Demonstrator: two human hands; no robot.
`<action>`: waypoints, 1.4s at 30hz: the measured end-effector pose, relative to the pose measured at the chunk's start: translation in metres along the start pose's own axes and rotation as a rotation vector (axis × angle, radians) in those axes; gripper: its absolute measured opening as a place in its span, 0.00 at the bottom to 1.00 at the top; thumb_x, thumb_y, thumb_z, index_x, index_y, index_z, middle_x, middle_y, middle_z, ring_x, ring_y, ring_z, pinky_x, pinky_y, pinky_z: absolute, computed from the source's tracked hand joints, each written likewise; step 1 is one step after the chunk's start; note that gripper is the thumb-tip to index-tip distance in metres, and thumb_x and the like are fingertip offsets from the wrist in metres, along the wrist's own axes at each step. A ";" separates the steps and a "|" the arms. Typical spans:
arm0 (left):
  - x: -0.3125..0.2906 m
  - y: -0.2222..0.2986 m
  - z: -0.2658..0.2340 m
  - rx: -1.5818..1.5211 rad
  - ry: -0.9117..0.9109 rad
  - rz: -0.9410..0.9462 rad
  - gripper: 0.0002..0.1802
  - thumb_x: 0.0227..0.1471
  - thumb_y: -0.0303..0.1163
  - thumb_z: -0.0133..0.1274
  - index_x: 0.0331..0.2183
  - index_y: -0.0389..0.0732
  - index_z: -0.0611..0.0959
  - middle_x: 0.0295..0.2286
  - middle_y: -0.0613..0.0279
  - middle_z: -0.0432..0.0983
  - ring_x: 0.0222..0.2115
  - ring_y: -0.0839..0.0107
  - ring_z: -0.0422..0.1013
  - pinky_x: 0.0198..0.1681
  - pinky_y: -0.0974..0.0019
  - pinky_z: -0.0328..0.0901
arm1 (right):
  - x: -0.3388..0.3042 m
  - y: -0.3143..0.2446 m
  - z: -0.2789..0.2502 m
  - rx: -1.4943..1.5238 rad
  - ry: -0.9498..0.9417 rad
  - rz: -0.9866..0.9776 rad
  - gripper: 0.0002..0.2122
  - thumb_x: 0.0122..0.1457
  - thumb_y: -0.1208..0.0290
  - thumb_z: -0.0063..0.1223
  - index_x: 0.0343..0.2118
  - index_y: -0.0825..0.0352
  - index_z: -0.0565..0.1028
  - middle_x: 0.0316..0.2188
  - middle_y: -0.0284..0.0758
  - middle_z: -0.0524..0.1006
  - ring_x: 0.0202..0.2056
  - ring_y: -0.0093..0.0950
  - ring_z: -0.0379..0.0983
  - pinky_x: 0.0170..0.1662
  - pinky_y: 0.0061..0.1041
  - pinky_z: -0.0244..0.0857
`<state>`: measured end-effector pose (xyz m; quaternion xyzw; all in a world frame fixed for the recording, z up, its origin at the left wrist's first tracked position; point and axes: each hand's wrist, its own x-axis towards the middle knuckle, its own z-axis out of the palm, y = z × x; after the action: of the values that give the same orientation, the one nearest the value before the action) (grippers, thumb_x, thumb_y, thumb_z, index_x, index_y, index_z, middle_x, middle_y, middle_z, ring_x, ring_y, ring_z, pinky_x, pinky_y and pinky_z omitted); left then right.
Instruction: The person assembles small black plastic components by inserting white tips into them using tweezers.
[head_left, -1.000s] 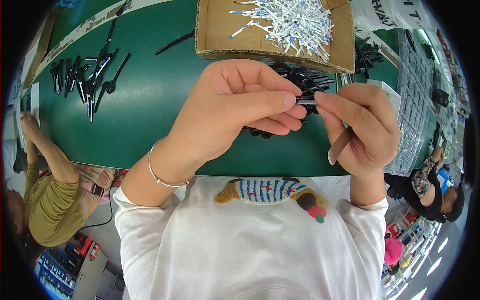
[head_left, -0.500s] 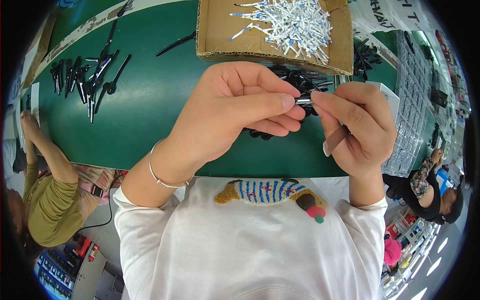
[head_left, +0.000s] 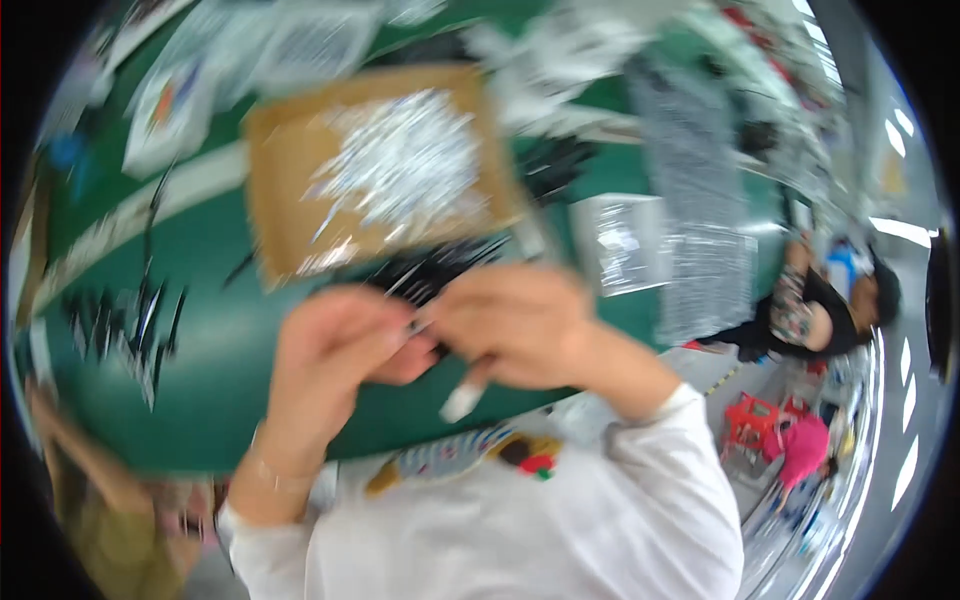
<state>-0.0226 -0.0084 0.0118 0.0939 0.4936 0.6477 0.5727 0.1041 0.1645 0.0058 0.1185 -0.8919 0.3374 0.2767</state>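
Note:
Blur softens the whole view. Over the green table my left hand [head_left: 335,350] and my right hand [head_left: 515,325] meet, both closed in a fingertip pinch. Between them sits a small, slim, dark-and-silver piece [head_left: 415,326]; its kind is too smeared to make out. A pale-ended strip [head_left: 461,402] hangs below my right hand's curled fingers. Just beyond my hands lies a heap of thin black pieces [head_left: 440,265], partly hidden by my fingers. Behind the heap stands a shallow cardboard box [head_left: 272,190] holding a mound of small white-and-blue strips [head_left: 410,160].
More thin black pieces [head_left: 130,330] lie spread at the table's left. A white tray-like box [head_left: 622,245] and clear compartment trays [head_left: 700,200] stand to the right. Plastic bags [head_left: 560,60] lie at the back. Other people sit at the left and right edges.
The view has swung, so the box and my hands appear farther left and the box shows whole. My fingertips are still pinched together around the small piece.

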 end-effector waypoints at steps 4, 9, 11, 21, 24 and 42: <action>-0.011 -0.004 0.005 0.221 0.091 0.186 0.03 0.49 0.19 0.51 0.28 0.29 0.77 0.22 0.52 0.77 0.21 0.70 0.75 0.26 0.71 0.72 | 0.009 -0.013 -0.002 -0.018 -0.028 -0.032 0.15 0.35 0.73 0.60 0.32 0.66 0.74 0.28 0.34 0.71 0.27 0.31 0.72 0.25 0.28 0.68; -0.010 -0.009 0.005 0.223 0.039 0.295 0.04 0.50 0.22 0.51 0.29 0.31 0.76 0.21 0.54 0.77 0.20 0.72 0.74 0.23 0.73 0.71 | 0.010 -0.016 -0.005 0.034 0.010 -0.034 0.14 0.40 0.75 0.61 0.33 0.66 0.74 0.28 0.33 0.72 0.27 0.31 0.72 0.24 0.27 0.65; -0.009 -0.011 0.007 0.183 0.102 0.364 0.06 0.50 0.24 0.52 0.30 0.31 0.75 0.22 0.55 0.76 0.20 0.72 0.74 0.23 0.74 0.70 | 0.016 -0.011 -0.006 0.215 0.120 0.064 0.11 0.45 0.74 0.60 0.34 0.67 0.74 0.26 0.35 0.73 0.25 0.32 0.71 0.24 0.27 0.65; 0.000 0.049 0.034 0.609 0.063 0.603 0.06 0.45 0.16 0.56 0.31 0.29 0.79 0.29 0.59 0.77 0.30 0.76 0.73 0.34 0.75 0.68 | 0.060 0.004 -0.042 0.512 0.049 0.185 0.07 0.47 0.80 0.59 0.30 0.66 0.79 0.27 0.33 0.77 0.25 0.19 0.70 0.24 0.16 0.60; 0.005 0.050 0.036 0.477 0.099 0.716 0.07 0.44 0.16 0.57 0.31 0.31 0.80 0.29 0.60 0.77 0.29 0.77 0.73 0.31 0.76 0.69 | 0.065 0.002 -0.031 0.802 0.190 0.336 0.13 0.47 0.85 0.57 0.39 0.73 0.74 0.32 0.31 0.76 0.28 0.12 0.68 0.28 0.09 0.59; 0.016 0.035 0.039 0.805 0.247 1.222 0.07 0.38 0.14 0.59 0.25 0.31 0.80 0.20 0.58 0.74 0.16 0.75 0.69 0.16 0.76 0.63 | 0.055 -0.001 -0.016 0.761 0.443 0.299 0.06 0.48 0.88 0.54 0.29 0.73 0.73 0.22 0.28 0.73 0.19 0.08 0.62 0.21 0.09 0.53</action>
<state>-0.0235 0.0307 0.0508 0.4810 0.6134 0.6258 -0.0283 0.0661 0.1727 0.0481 0.0069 -0.6314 0.6941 0.3458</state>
